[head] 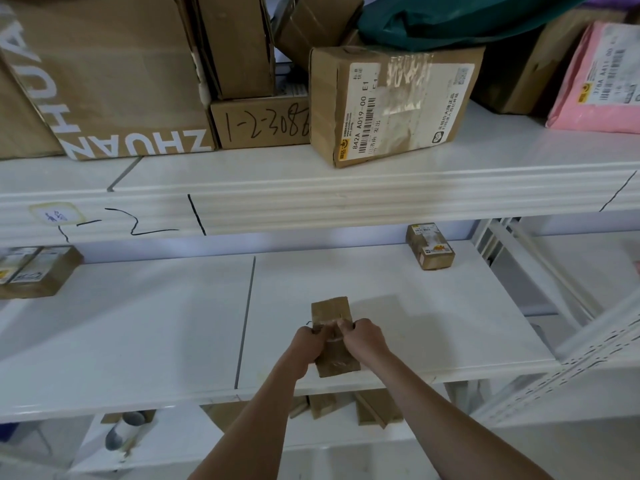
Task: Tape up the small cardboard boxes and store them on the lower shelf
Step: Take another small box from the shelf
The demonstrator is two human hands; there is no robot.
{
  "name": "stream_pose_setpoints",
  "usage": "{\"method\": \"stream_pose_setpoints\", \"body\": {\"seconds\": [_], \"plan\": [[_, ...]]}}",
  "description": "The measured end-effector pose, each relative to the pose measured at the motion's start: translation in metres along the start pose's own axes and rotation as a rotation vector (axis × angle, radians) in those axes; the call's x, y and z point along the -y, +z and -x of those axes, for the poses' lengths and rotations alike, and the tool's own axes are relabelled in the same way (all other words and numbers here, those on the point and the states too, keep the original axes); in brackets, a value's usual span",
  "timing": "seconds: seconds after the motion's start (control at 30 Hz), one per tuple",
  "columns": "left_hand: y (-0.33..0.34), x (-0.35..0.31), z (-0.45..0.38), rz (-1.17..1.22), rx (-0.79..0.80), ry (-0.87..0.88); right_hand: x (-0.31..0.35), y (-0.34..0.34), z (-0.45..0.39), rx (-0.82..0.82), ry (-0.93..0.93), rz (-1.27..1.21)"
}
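Observation:
A small brown cardboard box (332, 311) lies on the white middle shelf (433, 323) near its front edge. My left hand (308, 342) grips its left side with curled fingers. My right hand (362, 339) grips its right side, thumb on top. Between the two hands a strip of clear tape (329, 323) runs across the box's top. My hands hide the box's middle part. Below this shelf, several small cardboard boxes (374, 407) stand on a lower shelf (180, 441), partly hidden by my arms.
A labelled small box (430, 245) sits at the back right of the middle shelf and a flat labelled box (33, 271) at its far left. The upper shelf (311, 188) carries large cartons (104, 77), a labelled parcel (391, 102) and a pink mailer (599, 77). A grey-capped roll (123, 431) lies lower left.

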State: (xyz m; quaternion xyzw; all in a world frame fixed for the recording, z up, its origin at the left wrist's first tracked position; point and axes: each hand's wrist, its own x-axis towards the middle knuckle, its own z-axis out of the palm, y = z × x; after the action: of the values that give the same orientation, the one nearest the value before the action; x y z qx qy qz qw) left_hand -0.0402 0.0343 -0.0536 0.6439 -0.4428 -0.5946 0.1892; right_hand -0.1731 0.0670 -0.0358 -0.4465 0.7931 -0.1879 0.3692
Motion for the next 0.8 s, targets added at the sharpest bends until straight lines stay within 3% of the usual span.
{"method": "stream_pose_setpoints", "body": {"seconds": [0.13, 0.43, 0.8], "plan": [[0.001, 0.003, -0.006, -0.113, -0.037, -0.082, 0.001, 0.002, 0.000, -0.032, -0.034, 0.245], [0.008, 0.008, -0.008, -0.321, -0.024, -0.090, -0.007, 0.002, -0.005, -0.027, -0.037, 0.245], [0.003, 0.011, -0.010, -0.168, 0.001, 0.028, -0.026, -0.014, -0.005, -0.077, -0.169, 0.159]]}}
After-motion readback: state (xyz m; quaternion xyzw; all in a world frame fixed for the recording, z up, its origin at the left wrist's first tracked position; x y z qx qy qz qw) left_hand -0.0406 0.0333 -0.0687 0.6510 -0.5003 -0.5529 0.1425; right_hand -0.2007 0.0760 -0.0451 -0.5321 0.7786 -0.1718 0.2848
